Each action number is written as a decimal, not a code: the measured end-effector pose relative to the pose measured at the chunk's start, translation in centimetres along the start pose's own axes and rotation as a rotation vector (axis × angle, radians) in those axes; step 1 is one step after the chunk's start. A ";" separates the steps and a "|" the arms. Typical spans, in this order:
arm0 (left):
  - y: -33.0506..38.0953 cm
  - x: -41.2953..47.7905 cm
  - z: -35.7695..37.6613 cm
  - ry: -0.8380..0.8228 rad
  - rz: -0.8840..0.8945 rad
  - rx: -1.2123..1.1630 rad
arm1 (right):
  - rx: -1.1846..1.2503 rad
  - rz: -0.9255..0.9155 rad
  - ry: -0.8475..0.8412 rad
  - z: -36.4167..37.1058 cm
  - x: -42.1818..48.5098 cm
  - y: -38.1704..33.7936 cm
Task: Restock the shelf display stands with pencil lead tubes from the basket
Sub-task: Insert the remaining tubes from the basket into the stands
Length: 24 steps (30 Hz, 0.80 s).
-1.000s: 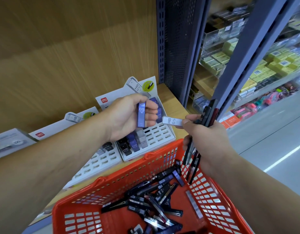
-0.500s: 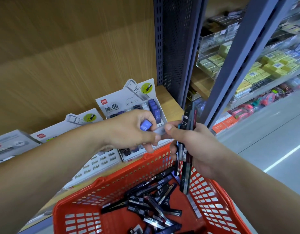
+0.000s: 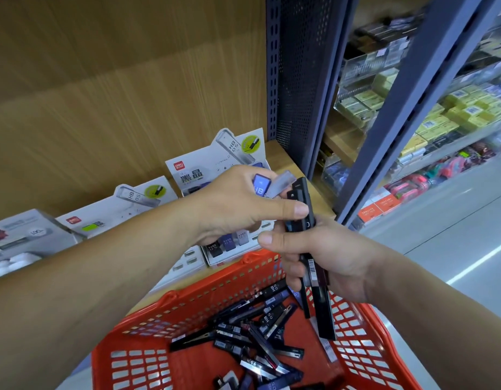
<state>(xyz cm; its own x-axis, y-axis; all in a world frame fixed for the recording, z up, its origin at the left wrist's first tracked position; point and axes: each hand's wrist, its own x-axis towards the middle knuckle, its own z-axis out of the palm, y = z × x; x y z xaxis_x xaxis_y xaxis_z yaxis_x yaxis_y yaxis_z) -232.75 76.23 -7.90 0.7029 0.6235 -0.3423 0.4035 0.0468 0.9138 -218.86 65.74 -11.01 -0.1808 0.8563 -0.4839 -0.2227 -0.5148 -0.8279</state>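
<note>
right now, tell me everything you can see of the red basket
The red basket looks like moulded plastic, with rows of rectangular slots through its walls and a solid rim. It sits open-topped, its far rim just in front of and below the display stands. Black and dark blue pencil lead tubes lie jumbled on its floor. The right hand holds a bundle of tubes above its right side. What supports it is out of view.

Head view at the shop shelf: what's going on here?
A person is restocking pencil lead tubes. The left hand holds a blue tube and a grey tube, its thumb against the bundle of black tubes gripped upright by the right hand, above the red basket. Loose tubes lie in the basket. The display stand behind the hands holds a few tubes.
</note>
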 end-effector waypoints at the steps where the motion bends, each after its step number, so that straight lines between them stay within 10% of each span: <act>1: -0.2 0.0 0.0 0.008 0.001 -0.017 | -0.002 -0.009 0.006 0.0 0.0 0.1; 13: -1.8 -0.3 -1.6 0.160 -0.111 -0.490 | 0.011 -0.080 -0.042 0.4 -0.3 0.0; 24: -1.9 -1.3 0.0 0.185 -0.106 -0.350 | -0.105 0.042 -0.201 1.5 -0.3 -0.5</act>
<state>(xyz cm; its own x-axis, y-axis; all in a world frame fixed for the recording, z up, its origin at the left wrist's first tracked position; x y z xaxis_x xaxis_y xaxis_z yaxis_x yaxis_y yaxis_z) -234.47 75.36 -9.21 0.5384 0.7292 -0.4224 0.2216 0.3611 0.9058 -220.14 65.61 -10.04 -0.3775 0.8032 -0.4608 -0.1118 -0.5335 -0.8384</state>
